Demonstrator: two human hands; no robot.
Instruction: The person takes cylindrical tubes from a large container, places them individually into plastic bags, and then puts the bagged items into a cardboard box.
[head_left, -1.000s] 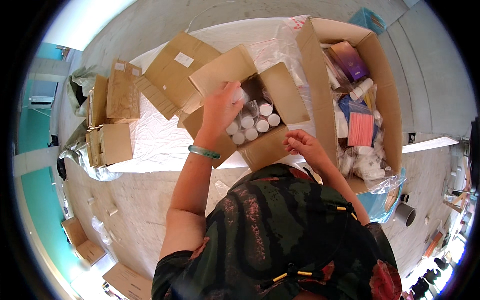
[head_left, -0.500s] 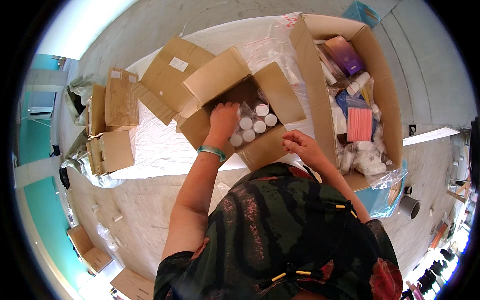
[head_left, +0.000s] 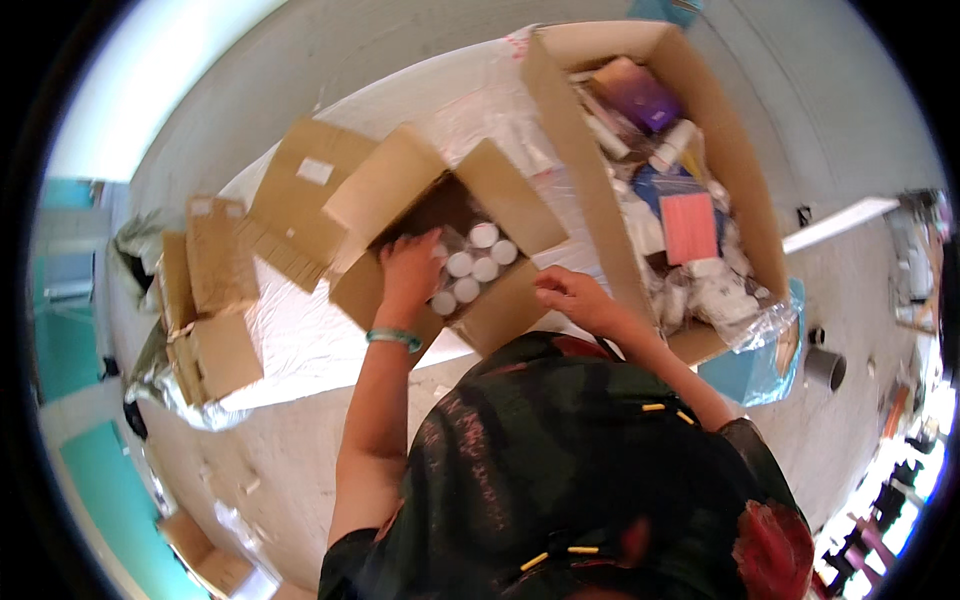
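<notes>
An open cardboard box [head_left: 515, 300] stands in front of me on white sheeting. Inside it, several white-capped bottles [head_left: 485, 268] are grouped upright, with clear plastic around some of them. My left hand [head_left: 408, 268], a green bangle on its wrist, reaches into the left part of this box beside the bottles. Its fingers bend downward and their tips are hidden, so what they close on does not show. Over the right flap hovers my right hand [head_left: 575, 298], fingers loosely curled and apart, with nothing in it.
To the right, a long carton [head_left: 572, 150] holds a purple box [head_left: 637, 95], a pink stack [head_left: 690, 228] and bagged white items. Left of the working box lie a flattened carton [head_left: 300, 195] and smaller cartons [head_left: 220, 260]. White sheeting [head_left: 300, 340] lies beneath.
The view has turned and shifted, so the boxes appear farther left. My left hand stays inside the box among the bottles; my right hand keeps near the right flap.
</notes>
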